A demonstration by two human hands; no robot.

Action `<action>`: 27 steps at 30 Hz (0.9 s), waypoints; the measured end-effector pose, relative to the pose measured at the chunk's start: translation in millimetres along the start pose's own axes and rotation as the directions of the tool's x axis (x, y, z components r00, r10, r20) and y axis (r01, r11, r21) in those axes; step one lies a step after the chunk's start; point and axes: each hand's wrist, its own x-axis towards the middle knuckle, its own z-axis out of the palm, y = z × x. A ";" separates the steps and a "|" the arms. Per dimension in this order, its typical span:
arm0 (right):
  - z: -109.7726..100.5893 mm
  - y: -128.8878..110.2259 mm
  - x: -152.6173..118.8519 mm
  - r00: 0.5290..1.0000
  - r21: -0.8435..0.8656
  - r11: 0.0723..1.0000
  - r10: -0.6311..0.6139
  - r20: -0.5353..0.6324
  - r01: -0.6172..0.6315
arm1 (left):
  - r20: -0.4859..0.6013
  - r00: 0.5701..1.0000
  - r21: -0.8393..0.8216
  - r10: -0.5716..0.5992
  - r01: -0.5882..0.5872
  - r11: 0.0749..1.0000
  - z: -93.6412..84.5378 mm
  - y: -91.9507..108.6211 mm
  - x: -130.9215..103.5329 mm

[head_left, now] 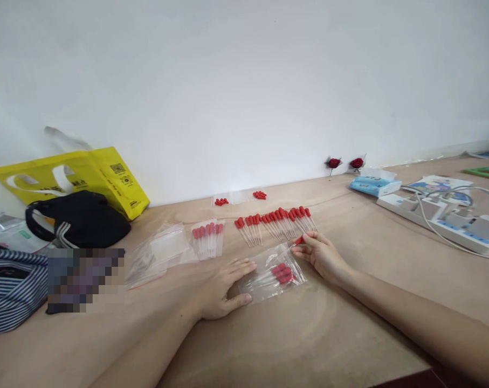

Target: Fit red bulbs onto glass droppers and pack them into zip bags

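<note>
In front of me lies a clear zip bag (264, 291) with several red-bulbed glass droppers (283, 273) inside, their bulbs toward the right end. My left hand (224, 285) rests over the bag's left end, thumb and fingers spread apart. Pinched in my right hand (319, 253) is one dropper (298, 241), its red bulb showing at the fingertips beside the bag's upper right edge. Just beyond the bag, a row of loose droppers (282, 216) lies with bulbs pointing away from me. A filled bag of droppers (207, 237) sits to the left.
Flat clear bags (167, 248) are piled left of my hands. Small red bulbs (259, 195) lie near the wall. A yellow bag (118, 183), a black cap (94, 221) and a striped bag (13, 291) stand left. Tissues (373, 186) and a power strip (442, 221) lie right.
</note>
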 end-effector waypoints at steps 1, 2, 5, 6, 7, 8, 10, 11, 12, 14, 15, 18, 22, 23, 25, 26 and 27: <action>1.6 0.3 -3.6 0.998 -0.024 0.999 0.041 0.049 -0.040 | -0.002 1.000 -0.002 -0.002 0.002 1.000 0.1 0.1 -0.2; 2.8 0.2 -6.6 0.992 -0.073 0.995 0.079 0.095 -0.072 | -0.004 1.000 -0.003 -0.002 0.002 1.000 0.0 0.3 -0.3; 4.7 -0.6 -11.0 0.967 -0.269 0.960 0.139 0.215 -0.078 | -0.001 1.000 -0.002 0.004 -0.004 1.000 -0.5 1.2 -0.1; 4.9 -0.5 -10.9 0.958 -0.321 0.946 0.138 0.252 -0.052 | 0.002 1.000 0.001 0.005 -0.005 1.000 -0.8 1.7 0.2; 5.1 0.0 -10.3 0.948 -0.363 0.931 0.136 0.286 -0.024 | 0.006 1.000 0.005 0.004 -0.005 1.000 -1.1 2.2 0.4; 5.3 1.1 -9.2 0.940 -0.404 0.915 0.139 0.312 -0.001 | 0.011 1.000 0.010 0.001 -0.001 1.000 -1.3 2.8 0.6; 5.6 5.1 -6.2 0.926 -0.471 0.881 0.153 0.344 0.029 | 0.016 1.000 0.020 -0.010 0.009 1.000 -1.8 3.6 1.0; 5.6 7.7 -4.5 0.919 -0.492 0.869 0.150 0.364 0.053 | 0.017 1.000 0.024 -0.013 0.013 1.000 -1.9 3.8 1.2; 5.2 10.5 -2.5 0.912 -0.509 0.857 0.140 0.385 0.084 | 0.015 1.000 0.028 -0.014 0.014 1.000 -1.9 3.8 1.4; 2.6 15.3 2.6 0.913 -0.559 0.812 0.086 0.398 0.167 | 0.014 1.000 0.033 -0.011 0.011 0.999 -1.8 3.3 1.7; 0.2 16.6 6.0 0.923 -0.601 0.772 0.050 0.382 0.207 | 0.013 1.000 0.033 -0.005 0.005 0.999 -1.6 2.8 1.8; -9.2 12.1 20.5 0.946 -0.734 0.608 -0.102 0.307 0.304 | 0.008 1.000 0.024 0.010 -0.010 1.000 -0.9 1.1 1.9; -13.7 -10.7 50.6 0.913 -0.860 0.339 -0.288 0.290 0.380 | 0.005 1.000 0.025 0.013 -0.013 1.000 0.1 -0.9 1.4; -11.6 -16.5 60.0 0.911 -0.895 0.264 -0.306 0.275 0.359 | 0.003 1.000 0.028 0.014 -0.014 1.000 0.3 -1.1 1.2; -3.9 -24.5 79.7 0.921 -0.944 0.188 -0.334 0.198 0.271 | 0.000 1.000 0.029 0.016 -0.016 0.999 0.2 -0.9 0.9; 1.0 -26.3 89.6 0.923 -0.953 0.182 -0.346 0.168 0.241 | 0.000 1.000 0.028 0.015 -0.015 1.000 0.0 -0.6 0.7; 6.2 -26.5 99.1 0.924 -0.961 0.181 -0.358 0.135 0.211 | 0.001 1.000 0.025 0.011 -0.011 1.000 -0.4 -0.1 0.7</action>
